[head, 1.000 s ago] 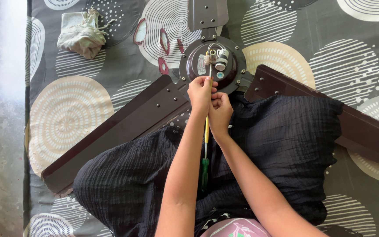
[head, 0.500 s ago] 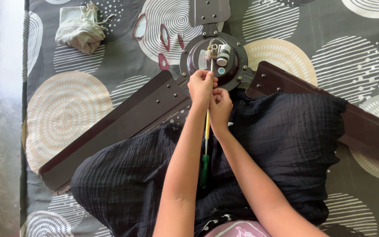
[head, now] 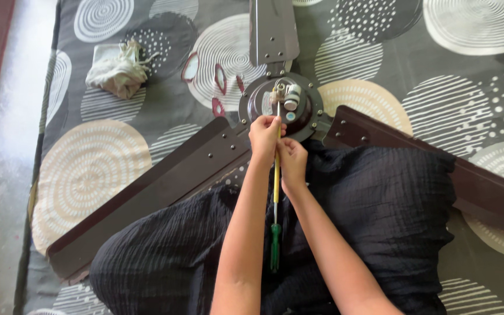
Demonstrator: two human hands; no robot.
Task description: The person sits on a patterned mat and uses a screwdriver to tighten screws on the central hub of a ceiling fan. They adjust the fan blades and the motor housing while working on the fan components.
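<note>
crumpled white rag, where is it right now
In the head view the white rag lies upper left on the patterned mat, left of the fan hub and above the long brown blade.

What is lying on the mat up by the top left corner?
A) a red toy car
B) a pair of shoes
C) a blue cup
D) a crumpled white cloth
D: a crumpled white cloth lies on the patterned mat, off to the left of the brown ceiling fan, apart from both hands.
</note>
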